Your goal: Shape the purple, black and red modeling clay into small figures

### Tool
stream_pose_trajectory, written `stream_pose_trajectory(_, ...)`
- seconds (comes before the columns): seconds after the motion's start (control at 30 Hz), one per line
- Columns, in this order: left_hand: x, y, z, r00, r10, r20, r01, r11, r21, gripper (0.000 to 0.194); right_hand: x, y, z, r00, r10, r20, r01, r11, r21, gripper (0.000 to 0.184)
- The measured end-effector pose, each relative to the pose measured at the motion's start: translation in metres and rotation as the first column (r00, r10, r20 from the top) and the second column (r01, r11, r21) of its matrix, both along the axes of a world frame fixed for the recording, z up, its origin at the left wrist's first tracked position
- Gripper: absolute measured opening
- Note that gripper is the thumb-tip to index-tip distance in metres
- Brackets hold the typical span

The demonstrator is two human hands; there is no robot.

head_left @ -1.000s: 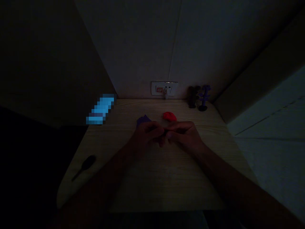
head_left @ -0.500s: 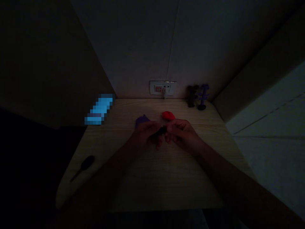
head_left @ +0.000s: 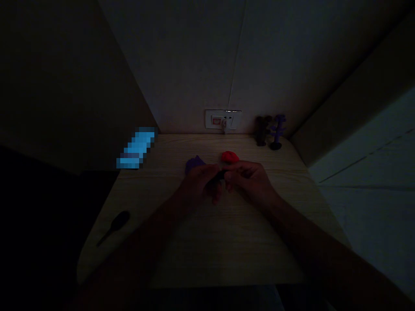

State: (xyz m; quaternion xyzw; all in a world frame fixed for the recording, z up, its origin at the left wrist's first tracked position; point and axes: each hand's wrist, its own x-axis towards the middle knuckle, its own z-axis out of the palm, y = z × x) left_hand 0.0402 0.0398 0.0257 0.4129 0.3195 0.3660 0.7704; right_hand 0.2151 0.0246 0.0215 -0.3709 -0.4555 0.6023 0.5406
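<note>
Over the middle of the wooden table (head_left: 227,242), my left hand (head_left: 197,181) and my right hand (head_left: 251,177) meet with their fingers closed on a small dark piece (head_left: 219,176). Its kind is too dark to make out, and the fingers cover part of it. A purple lump (head_left: 194,164), soft-looking like modelling clay, lies just behind my left hand and is partly hidden by it. Right behind my right hand is a bright red lump (head_left: 230,157) of similar look.
Two small figures stand at the back right: a dark one (head_left: 262,131) and a purple one (head_left: 276,131) on a black base. A dark spoon-shaped object (head_left: 119,221) lies at the left. A glowing, pixelated slab (head_left: 138,149) sits back left. A wall socket (head_left: 223,119) holds a plug.
My fingers have shifted around the dark piece, and more of it shows between the hands than a second ago. The lumps and figures stay in place.
</note>
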Motion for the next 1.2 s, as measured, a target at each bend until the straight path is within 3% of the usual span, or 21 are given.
stream_pose_trajectory(0.27,-0.0003,0.0016,-0.0028,0.995,0.099,0.030,-0.103,0.985,0.139,0.039,0.0018,0.0012,-0.0033,1.000,-0.021,0.023,0.021,1.000,0.011,0.030)
stream_pose_trajectory(0.53,-0.0016,0.0039,-0.0023,0.987,0.145,-0.076,-0.133,0.982,0.135,0.036,0.0038,-0.0037,0.0030,0.955,-0.138,0.263,0.099,0.983,0.156,0.015)
stream_pose_trajectory(0.73,-0.0020,0.0040,-0.0021,0.986,0.156,-0.059,-0.146,0.978,0.147,0.036,0.0049,-0.0049,0.0058,0.917,-0.238,0.320,0.146,0.947,0.285,0.014)
stream_pose_trajectory(0.83,-0.0025,0.0036,-0.0020,0.991,0.136,-0.002,-0.135,0.984,0.118,0.036,0.0041,-0.0033,0.0059,0.940,-0.187,0.285,0.118,0.963,0.243,0.011)
stream_pose_trajectory(1.07,-0.0027,0.0034,-0.0036,0.972,0.077,0.223,-0.091,0.995,0.050,0.033,0.0030,-0.0002,-0.0013,0.996,-0.093,-0.004,0.093,0.994,-0.057,0.034)
stream_pose_trajectory(1.2,-0.0030,0.0030,-0.0041,0.965,0.055,0.255,-0.072,0.996,0.060,0.031,0.0037,-0.0012,0.0014,0.995,-0.094,0.030,0.093,0.996,0.007,0.030)
